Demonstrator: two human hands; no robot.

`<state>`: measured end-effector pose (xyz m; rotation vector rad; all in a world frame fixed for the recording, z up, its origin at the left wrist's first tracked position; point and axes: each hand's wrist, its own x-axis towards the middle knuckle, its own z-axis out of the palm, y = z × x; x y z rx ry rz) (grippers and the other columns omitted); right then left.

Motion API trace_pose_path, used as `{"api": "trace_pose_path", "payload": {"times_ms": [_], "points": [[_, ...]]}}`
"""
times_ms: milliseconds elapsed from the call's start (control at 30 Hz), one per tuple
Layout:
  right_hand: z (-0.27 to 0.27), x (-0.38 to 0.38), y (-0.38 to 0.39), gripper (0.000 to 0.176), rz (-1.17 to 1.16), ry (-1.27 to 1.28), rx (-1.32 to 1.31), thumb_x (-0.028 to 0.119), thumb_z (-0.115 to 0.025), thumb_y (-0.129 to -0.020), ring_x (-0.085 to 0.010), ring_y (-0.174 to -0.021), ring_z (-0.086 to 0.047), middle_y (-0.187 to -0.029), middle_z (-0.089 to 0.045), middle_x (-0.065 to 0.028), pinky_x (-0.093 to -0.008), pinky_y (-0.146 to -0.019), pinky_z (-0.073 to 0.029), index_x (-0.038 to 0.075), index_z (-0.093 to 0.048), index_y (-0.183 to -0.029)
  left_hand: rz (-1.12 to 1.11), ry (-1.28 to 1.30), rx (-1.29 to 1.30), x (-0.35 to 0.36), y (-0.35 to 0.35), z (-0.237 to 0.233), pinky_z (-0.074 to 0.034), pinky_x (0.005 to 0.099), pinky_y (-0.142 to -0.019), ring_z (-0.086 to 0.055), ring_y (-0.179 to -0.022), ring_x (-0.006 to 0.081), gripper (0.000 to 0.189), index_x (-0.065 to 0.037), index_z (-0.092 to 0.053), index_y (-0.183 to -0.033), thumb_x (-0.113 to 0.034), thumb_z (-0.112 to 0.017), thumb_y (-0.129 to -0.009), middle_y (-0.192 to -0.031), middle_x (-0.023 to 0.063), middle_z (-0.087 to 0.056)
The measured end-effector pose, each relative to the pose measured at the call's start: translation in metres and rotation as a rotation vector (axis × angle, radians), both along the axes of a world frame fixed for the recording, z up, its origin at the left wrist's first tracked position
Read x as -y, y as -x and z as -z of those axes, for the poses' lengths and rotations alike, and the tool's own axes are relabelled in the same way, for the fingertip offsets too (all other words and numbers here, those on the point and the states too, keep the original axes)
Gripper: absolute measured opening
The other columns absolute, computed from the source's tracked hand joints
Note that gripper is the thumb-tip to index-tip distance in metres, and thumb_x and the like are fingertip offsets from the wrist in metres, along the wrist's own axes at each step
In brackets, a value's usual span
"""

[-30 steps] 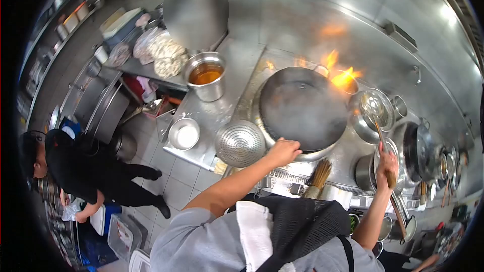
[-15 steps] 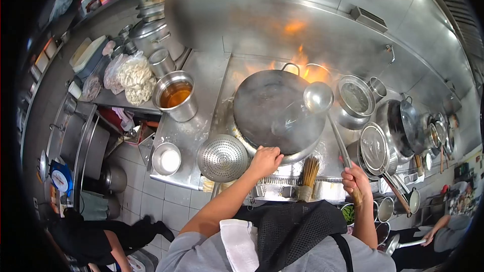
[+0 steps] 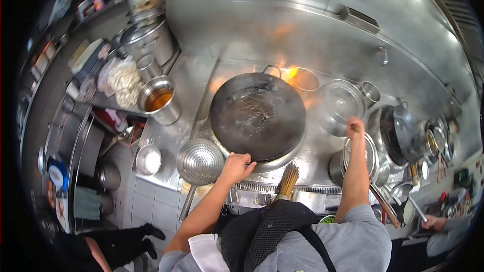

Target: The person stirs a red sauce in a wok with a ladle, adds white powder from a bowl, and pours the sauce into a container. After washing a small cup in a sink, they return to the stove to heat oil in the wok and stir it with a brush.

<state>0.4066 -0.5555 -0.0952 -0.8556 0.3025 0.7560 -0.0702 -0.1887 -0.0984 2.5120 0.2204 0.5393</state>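
A dark wok point(image 3: 227, 121) sits over the burner, with steam and a patch of agitated liquid point(image 3: 254, 111) in its middle. My left hand point(image 3: 236, 167) is closed on the wok's near edge. To the right, my right hand point(image 3: 355, 127) is a fist around the end of the ladle's handle, held at the near side of a metal pot of water point(image 3: 343, 102). The ladle's bowl is blurred or hidden there. A perforated strainer point(image 3: 200, 161) lies left of my left hand, and a bamboo brush point(image 3: 289, 180) rests near the stove's front edge.
Flames point(image 3: 290, 74) rise behind the wok. On the left counter stand a pot of brown liquid point(image 3: 160, 102) and a small metal bowl point(image 3: 148, 160). Strainers point(image 3: 370, 156) and another wok point(image 3: 393, 131) are at right. Two other people are nearby, one holding a ladle point(image 3: 403, 191).
My right hand has swung forward with the ladle from near my body to the pot of water. The liquid in the wok is now splashing. My left hand stays at the wok's edge.
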Motion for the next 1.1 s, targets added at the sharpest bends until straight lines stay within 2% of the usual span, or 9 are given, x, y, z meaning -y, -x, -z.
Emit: {"api": "trace_pose_path", "payload": {"times_ms": [33,100,467,567,633,833,900,1033,1100], "points": [[0.007,0.0,-0.008,0.021,0.211,-0.705,-0.385,0.012,-0.046,-0.098,-0.0151,-0.044,-0.05,-0.057,-0.05,-0.004,-0.0263,-0.045,-0.049,-0.008,-0.047,-0.106,0.018,-0.015,-0.01,0.0,0.001,0.0,-0.044,0.0429,-0.075,-0.065,-0.077,0.0315,0.025,-0.006,-0.059,-0.079,-0.029,-0.068,-0.085,-0.075,0.0117,-0.067],[-0.032,-0.014,0.04,0.024,0.203,-0.537,-0.337,0.01,-0.044,-0.101,-0.0128,-0.046,-0.049,-0.057,-0.044,-0.0013,-0.023,-0.045,-0.048,-0.011,-0.041,-0.112,-0.022,-0.016,-0.009,0.003,0.003,-0.005,-0.044,0.0428,-0.073,-0.065,-0.075,0.0321,0.027,-0.006,-0.058,-0.077,-0.029,-0.069,-0.084,-0.074,0.0112,-0.066],[-0.163,-0.061,0.248,0.04,-0.058,-0.862,-0.237,0.012,-0.04,-0.101,-0.0106,-0.056,-0.051,-0.076,-0.049,-0.0039,-0.026,-0.054,-0.051,-0.016,-0.037,-0.129,0.075,0.093,-0.007,-0.002,0.012,-0.003,-0.044,0.0407,-0.082,-0.061,-0.091,0.0304,0.023,-0.006,-0.058,-0.091,-0.024,-0.071,-0.084,-0.09,0.0109,-0.06],[-0.164,-0.087,0.297,0.047,-0.149,-0.941,-0.247,0.016,-0.036,-0.103,-0.0149,-0.062,-0.055,-0.08,-0.051,-0.005,-0.0292,-0.058,-0.054,-0.013,-0.032,-0.139,0.078,0.226,0.288,-0.001,0.025,-0.023,-0.044,0.0418,-0.089,-0.058,-0.098,0.032,0.028,-0.006,-0.06,-0.102,-0.022,-0.073,-0.083,-0.101,0.0125,-0.057],[-0.164,-0.113,0.334,0.048,-0.225,-0.927,-0.223,0.016,-0.036,-0.102,-0.0147,-0.062,-0.055,-0.08,-0.051,-0.0041,-0.0297,-0.06,-0.055,-0.01,-0.031,-0.142,0.131,0.237,0.266,-0.005,0.042,-0.04,-0.045,0.0413,-0.093,-0.057,-0.102,0.0329,0.035,-0.005,-0.06,-0.111,-0.02,-0.075,-0.083,-0.109,0.0145,-0.054],[-0.102,-0.193,0.405,0.033,-0.263,-0.881,-0.417,0.011,-0.049,-0.098,-0.0071,-0.06,-0.053,-0.075,-0.051,0.0002,-0.0222,-0.058,-0.051,-0.005,-0.048,-0.127,0.337,0.355,0.402,-0.009,0.098,-0.095,-0.046,0.0413,-0.093,-0.056,-0.107,0.0325,0.045,-0.004,-0.06,-0.116,-0.018,-0.079,-0.078,-0.114,0.0165,-0.055],[-0.078,-0.229,0.432,0.029,-0.21,-0.83,-0.423,0.014,-0.054,-0.097,-0.0072,-0.061,-0.053,-0.076,-0.053,0.0002,-0.0223,-0.057,-0.051,0.002,-0.052,-0.124,0.386,0.332,0.372,-0.011,0.111,-0.101,-0.046,0.0426,-0.095,-0.056,-0.11,0.0327,0.051,-0.004,-0.059,-0.12,-0.017,-0.08,-0.075,-0.117,0.017,-0.055],[-0.071,-0.28,0.503,0.033,-0.272,-0.061,0.189,0.034,-0.052,-0.101,-0.0141,-0.073,-0.06,-0.084,-0.062,-0.0026,-0.0322,-0.072,-0.054,0.009,-0.058,-0.122,0.271,0.399,0.438,-0.024,0.134,-0.091,-0.045,0.0404,-0.099,-0.052,-0.118,0.0318,0.053,-0.005,-0.058,-0.122,-0.012,-0.081,-0.075,-0.128,0.0172,-0.051],[-0.023,-0.254,0.491,0.04,-0.554,0.638,1.15,0.039,-0.047,-0.102,-0.0288,-0.089,-0.068,-0.096,-0.069,-0.0138,-0.0418,-0.083,-0.053,0.008,-0.064,-0.12,0.127,0.417,0.442,-0.051,0.143,-0.072,-0.046,0.0383,-0.098,-0.056,-0.113,0.0278,0.044,-0.004,-0.061,-0.118,-0.008,-0.079,-0.078,-0.128,0.0166,-0.054]]}}
